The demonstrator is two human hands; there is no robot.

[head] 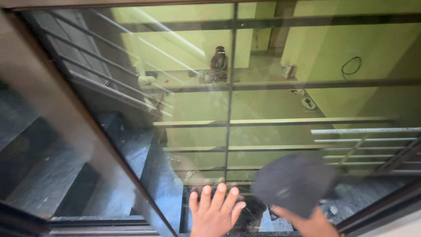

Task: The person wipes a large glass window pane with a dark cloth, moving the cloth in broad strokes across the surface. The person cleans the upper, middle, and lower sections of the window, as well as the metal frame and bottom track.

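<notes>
My left hand [215, 210] lies flat on a glass window pane [245, 131], fingers spread, holding nothing. Right beside it my right hand [309, 224] presses a dark grey cloth [294, 182] against the lower part of the glass; only the wrist and the back of that hand show below the cloth. A dark metal window frame [74, 123] runs diagonally down the left side of the pane.
Behind the glass are horizontal metal bars [280, 84], dark stone stairs [57, 175] with a railing at the left, and green walls and a floor below. A person [218, 65] sits on that lower floor far away. A black cable loop [351, 66] hangs on the right wall.
</notes>
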